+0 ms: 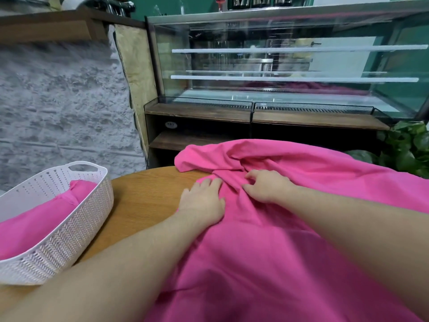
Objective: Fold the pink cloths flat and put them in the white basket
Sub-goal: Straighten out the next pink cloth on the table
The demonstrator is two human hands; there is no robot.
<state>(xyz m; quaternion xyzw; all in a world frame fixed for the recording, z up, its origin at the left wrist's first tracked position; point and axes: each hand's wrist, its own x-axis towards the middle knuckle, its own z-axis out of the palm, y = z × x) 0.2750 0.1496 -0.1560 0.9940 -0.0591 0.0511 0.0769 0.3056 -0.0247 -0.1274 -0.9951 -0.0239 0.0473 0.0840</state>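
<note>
**Both hands on the pink cloth at the table's far side**

I see my left hand (201,202) lying flat on the big pink cloth (290,228), fingers straight and close together, palm down near the cloth's left edge where it meets the wood. My right hand (264,185) sits just beside it, a little farther out, with the fingers bent and spread, their tips pressed into a ridge of wrinkles; I cannot tell whether any fabric is actually pinched between them. The two hands are near each other but not touching.

The cloth is unfolded and rumpled. It covers the right and near part of the round wooden table (144,194), and one bunched corner hangs past the table's far rim.

On the table's left side, well apart from the hands, stands the white basket (76,219), with a second pink cloth (44,217) lying inside it.

Beyond the table I see a glass display case (278,66) on a wooden shelf unit, a rough grey wall (58,101) to the left, and green leaves (406,147) at the right.
</note>
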